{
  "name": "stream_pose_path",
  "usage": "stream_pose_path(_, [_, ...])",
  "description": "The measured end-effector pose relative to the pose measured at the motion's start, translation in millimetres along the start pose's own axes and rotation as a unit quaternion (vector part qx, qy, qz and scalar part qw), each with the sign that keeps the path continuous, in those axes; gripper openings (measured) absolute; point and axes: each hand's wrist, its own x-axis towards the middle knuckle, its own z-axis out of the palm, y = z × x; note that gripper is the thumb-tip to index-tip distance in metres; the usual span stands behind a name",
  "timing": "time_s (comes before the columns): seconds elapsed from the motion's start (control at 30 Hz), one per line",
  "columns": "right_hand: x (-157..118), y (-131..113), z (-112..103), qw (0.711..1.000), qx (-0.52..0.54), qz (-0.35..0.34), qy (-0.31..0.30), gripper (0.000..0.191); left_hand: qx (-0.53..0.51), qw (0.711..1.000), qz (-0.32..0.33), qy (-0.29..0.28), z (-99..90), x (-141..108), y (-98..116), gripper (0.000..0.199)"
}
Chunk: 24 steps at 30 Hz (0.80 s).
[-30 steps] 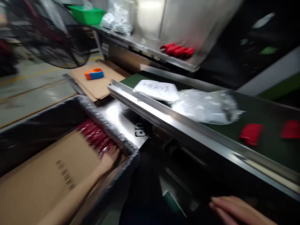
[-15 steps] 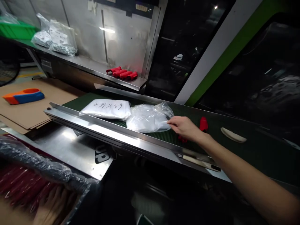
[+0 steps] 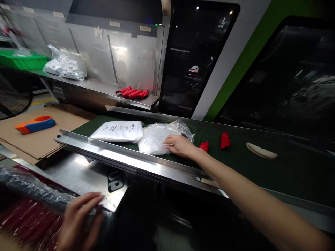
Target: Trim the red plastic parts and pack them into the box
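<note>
Clear bag (image 3: 157, 139) mid-frame on belt (image 3: 288, 167), right hand (image 3: 180, 145) flat on it, fingers released; left hand (image 3: 78, 218) lower left, open on box liner (image 3: 28, 188).

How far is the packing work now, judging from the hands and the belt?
Done: red pieces already lie in the lined box. In hand: the right hand rests on the clear bags; the left hand rests on the box liner. Left: two red parts on the belt.

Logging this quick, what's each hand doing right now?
Left hand: open, resting on the box liner.
Right hand: open, fingers on the clear bag.
</note>
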Motion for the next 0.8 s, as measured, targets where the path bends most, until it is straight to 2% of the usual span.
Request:
stream_pose_path(0.03, [4,-5,4,1.000,0.008,0.006,-0.001,0.025,-0.028,0.999,0.032,-0.023,10.0,10,21,0.052])
stream_pose_path(0.13, [14,-11,11,0.999,0.031,0.040,0.002,0.024,-0.095,0.982,0.160,-0.032,34.7,34,75,0.048])
stream_pose_path(0.2, [14,-10,9,0.997,0.050,0.064,0.014,0.025,-0.132,0.973,0.186,-0.037,46.2,46,97,0.045])
stream_pose_path(0.27, [10,-6,4,0.993,0.077,0.084,0.028,0.026,-0.206,0.969,0.123,-0.053,56.3,59,108,0.040])
stream_pose_path(0.33, [3,-2,-3,0.988,0.113,0.094,0.041,0.026,-0.270,0.960,0.018,-0.070,68.2,76,113,0.029])
stream_pose_path(0.43, [-10,-5,-13,0.978,0.180,0.094,0.055,0.029,-0.291,0.945,-0.126,-0.080,90.6,107,115,0.012])
stream_pose_path(0.5, [-20,-13,-19,0.968,0.229,0.085,0.063,0.030,-0.309,0.924,-0.202,-0.100,105.7,126,116,0.019])
stream_pose_path(0.63, [-44,-39,-23,0.942,0.315,0.069,0.089,0.030,-0.357,0.884,-0.263,-0.150,122.5,142,125,0.038])
stream_pose_path(0.8, [-79,-60,-19,0.924,0.334,0.100,0.156,0.027,-0.384,0.860,-0.299,-0.152,112.9,134,138,0.033])
